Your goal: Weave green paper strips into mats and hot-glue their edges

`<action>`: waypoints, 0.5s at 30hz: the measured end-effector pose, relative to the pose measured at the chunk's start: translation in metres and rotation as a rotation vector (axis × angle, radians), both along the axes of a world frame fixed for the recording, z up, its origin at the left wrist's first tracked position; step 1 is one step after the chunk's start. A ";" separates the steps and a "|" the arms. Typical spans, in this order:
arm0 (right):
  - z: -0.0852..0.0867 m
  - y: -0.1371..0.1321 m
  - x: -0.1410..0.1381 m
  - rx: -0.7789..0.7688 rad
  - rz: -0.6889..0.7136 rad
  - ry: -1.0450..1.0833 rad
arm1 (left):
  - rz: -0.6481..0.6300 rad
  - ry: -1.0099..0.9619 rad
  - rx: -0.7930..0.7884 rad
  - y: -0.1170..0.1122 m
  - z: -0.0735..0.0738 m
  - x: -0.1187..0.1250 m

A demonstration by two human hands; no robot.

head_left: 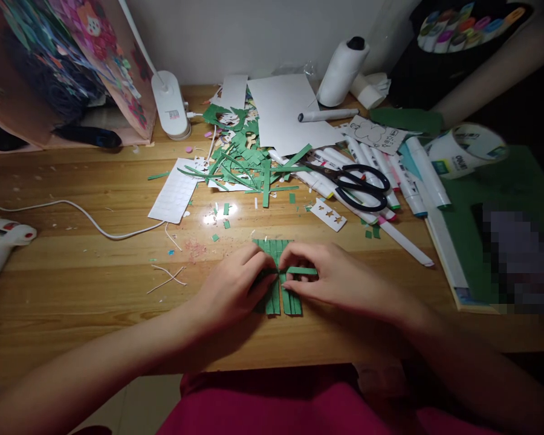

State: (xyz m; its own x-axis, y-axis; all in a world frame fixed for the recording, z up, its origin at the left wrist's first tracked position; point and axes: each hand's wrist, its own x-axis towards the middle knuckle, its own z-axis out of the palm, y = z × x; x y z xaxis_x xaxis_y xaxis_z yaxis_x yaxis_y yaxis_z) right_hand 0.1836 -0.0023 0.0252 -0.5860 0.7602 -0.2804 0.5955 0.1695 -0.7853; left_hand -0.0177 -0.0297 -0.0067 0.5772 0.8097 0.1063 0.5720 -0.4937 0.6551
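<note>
Several green paper strips (277,249) lie side by side, lengthwise, near the front edge of a wooden desk (72,272). My left hand (236,284) rests on their left part, fingers curled and pressing the strips down. My right hand (330,275) pinches a single green strip (303,270) that runs crosswise over the others. Both hands meet over the middle of the strips and hide much of them.
Behind lie a heap of green paper scraps (240,160), white sheets (285,115), black-handled scissors (358,181), several markers (408,181), a white thread spool (342,71) and a lamp base (171,109). A glue gun (0,238) with its cable sits left; a green cutting mat (503,199) right.
</note>
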 end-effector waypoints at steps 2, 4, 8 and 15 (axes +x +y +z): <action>0.001 -0.001 0.001 -0.053 0.007 -0.013 | 0.005 -0.006 0.002 0.000 0.000 0.000; 0.002 -0.001 0.002 -0.125 0.027 -0.001 | 0.008 -0.009 0.001 0.000 -0.001 0.001; 0.002 -0.003 0.003 -0.255 -0.008 0.076 | 0.006 0.003 -0.005 0.000 0.000 0.001; 0.000 -0.008 -0.004 -0.247 -0.057 0.019 | 0.007 0.007 -0.007 0.001 0.001 0.000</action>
State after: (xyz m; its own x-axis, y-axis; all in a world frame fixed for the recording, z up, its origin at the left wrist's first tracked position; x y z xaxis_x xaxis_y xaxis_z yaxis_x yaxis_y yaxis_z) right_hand 0.1801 -0.0108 0.0253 -0.5506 0.7023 -0.4513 0.5837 -0.0625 -0.8095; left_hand -0.0182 -0.0292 -0.0060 0.5721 0.8145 0.0961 0.5803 -0.4848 0.6544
